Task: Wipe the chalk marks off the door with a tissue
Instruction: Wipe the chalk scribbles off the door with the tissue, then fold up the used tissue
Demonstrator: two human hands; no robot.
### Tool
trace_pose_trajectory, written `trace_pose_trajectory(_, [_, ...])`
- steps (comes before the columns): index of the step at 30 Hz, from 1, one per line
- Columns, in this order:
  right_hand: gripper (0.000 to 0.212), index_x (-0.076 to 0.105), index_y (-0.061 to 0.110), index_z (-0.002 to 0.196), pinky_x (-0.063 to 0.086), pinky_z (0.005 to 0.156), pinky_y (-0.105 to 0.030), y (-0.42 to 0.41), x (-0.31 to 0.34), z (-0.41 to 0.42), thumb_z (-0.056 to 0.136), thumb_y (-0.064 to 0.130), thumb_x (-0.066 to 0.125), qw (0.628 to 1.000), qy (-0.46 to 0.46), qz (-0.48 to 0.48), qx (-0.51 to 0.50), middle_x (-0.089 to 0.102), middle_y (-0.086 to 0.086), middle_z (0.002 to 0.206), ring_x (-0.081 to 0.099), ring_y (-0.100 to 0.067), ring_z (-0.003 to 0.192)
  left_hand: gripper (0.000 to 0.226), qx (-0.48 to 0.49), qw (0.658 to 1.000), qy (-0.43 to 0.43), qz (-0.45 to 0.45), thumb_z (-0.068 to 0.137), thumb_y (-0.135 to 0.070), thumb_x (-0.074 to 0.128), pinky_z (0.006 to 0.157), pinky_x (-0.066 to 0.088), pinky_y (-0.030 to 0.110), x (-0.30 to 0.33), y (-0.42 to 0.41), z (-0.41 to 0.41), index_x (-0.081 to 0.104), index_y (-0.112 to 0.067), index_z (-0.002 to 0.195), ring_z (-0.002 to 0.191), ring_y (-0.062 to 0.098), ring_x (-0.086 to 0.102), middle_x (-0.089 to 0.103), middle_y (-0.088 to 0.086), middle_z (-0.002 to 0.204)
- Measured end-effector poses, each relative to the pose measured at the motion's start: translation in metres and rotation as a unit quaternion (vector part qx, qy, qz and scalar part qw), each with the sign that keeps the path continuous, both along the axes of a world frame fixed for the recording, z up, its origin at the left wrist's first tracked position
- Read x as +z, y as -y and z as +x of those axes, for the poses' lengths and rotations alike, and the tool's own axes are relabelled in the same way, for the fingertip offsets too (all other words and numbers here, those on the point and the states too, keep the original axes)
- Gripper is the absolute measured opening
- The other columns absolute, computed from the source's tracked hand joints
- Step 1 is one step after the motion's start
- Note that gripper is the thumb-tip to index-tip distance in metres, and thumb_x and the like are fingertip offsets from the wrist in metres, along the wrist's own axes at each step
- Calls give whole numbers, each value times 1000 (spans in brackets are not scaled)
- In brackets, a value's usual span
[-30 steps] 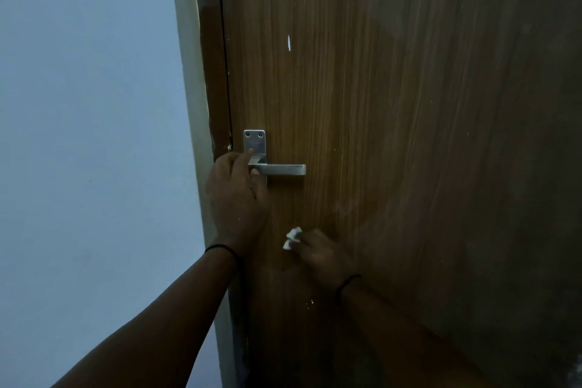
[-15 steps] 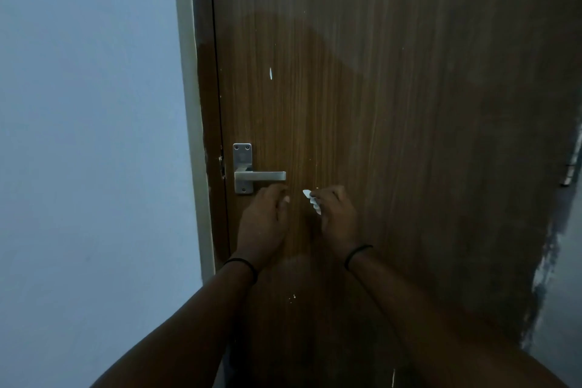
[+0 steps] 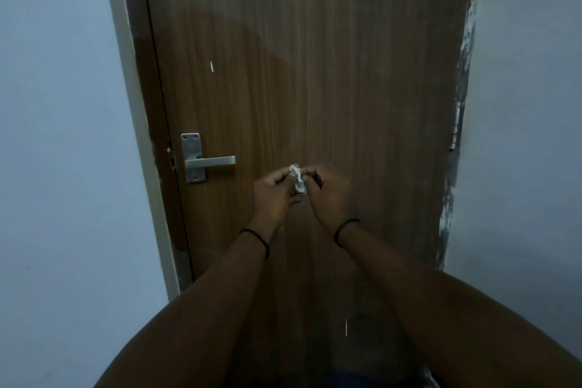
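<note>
A brown wooden door (image 3: pixel 330 72) fills the middle of the view. A small crumpled white tissue (image 3: pixel 298 179) is held in front of it at handle height. My left hand (image 3: pixel 274 192) pinches the tissue from the left, and my right hand (image 3: pixel 329 192) pinches it from the right; both sets of fingers are curled round it. A short white mark (image 3: pixel 212 66) shows on the door above the handle, and a thin white line (image 3: pixel 346 327) shows low down between my arms.
A silver lever handle (image 3: pixel 201 161) sits on the door's left side, left of my hands. A pale frame (image 3: pixel 132 104) and blue-grey wall (image 3: pixel 56 135) lie to the left. A scuffed wall edge (image 3: pixel 459 104) borders the door on the right.
My left hand left the door handle and moved right to meet the right hand at the tissue. The view has pulled back from the door, showing more of it.
</note>
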State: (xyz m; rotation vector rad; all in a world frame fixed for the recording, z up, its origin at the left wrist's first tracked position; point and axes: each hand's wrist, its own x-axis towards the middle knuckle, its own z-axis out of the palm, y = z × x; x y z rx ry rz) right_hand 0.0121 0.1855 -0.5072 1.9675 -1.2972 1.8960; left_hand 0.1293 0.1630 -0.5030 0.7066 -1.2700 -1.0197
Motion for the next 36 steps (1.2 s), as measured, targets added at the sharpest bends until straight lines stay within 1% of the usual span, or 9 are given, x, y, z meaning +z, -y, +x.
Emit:
trace_pose_trajectory(5, [31,73,6,114,51,86,-26,17,-3,-7,87,-3,60,996,-58,-61,-21,72,-12,109,67,-21,98,19,-2,1000,-5,8,95,-7,62,62,57,24,0,17,-2,71,-6,112,86,18,71,74,14,103])
trace_pose_trajectory(9, [42,63,12,131,37,100,-11,51,-26,-21,90,4,66,985,-165,-39,-8,66,-8,124,61,-18,114,15,-11,999,3,41,95,-5,60,57,57,23,-7,45,-4,72,-10,104,68,9,70,75,8,87])
trace_pose_trajectory(13, [35,70,13,123,46,99,-21,95,-58,-56,90,1,66,991,-130,4,-32,71,-3,120,66,-17,109,23,-60,993,66,83,99,-3,54,58,56,22,-34,89,-32,65,4,117,66,13,66,70,19,98])
trace_pose_trajectory(17, [27,72,9,114,35,92,-4,135,-91,-99,90,2,63,990,-90,28,-103,74,-6,110,62,-14,99,24,-99,984,113,93,98,-6,57,58,52,20,-64,139,-81,64,2,120,66,12,64,69,15,92])
trace_pose_trajectory(22, [29,60,19,121,34,85,2,138,-124,-159,96,10,48,983,-17,138,-119,66,1,105,56,-1,92,14,-162,967,153,126,94,-7,64,61,53,22,-92,176,-150,71,-5,106,71,10,67,72,9,88])
trace_pose_trajectory(25, [22,50,33,120,40,76,-8,118,-125,-191,102,23,43,960,50,230,-153,59,16,102,54,6,88,20,-211,942,176,192,92,0,63,63,54,21,-85,171,-193,67,2,112,79,15,66,71,16,100])
trace_pose_trajectory(29, [18,53,30,116,46,75,-19,83,-108,-214,99,23,53,917,175,255,-252,67,11,104,63,-7,88,28,-284,899,201,266,91,3,59,69,55,27,-60,148,-239,64,-5,118,85,20,66,69,9,102])
trace_pose_trajectory(32, [17,59,28,97,54,72,-26,46,-88,-228,91,12,64,868,282,270,-306,68,17,87,66,-6,81,31,-322,863,232,311,94,-2,60,72,56,30,-44,124,-269,60,-4,125,89,23,66,66,8,105])
trace_pose_trajectory(36, [9,69,13,87,59,77,-36,-5,-63,-250,91,6,64,794,450,260,-316,72,2,81,69,-18,80,13,-371,826,288,311,90,0,65,62,55,23,-30,81,-312,69,-5,102,75,15,66,71,3,88])
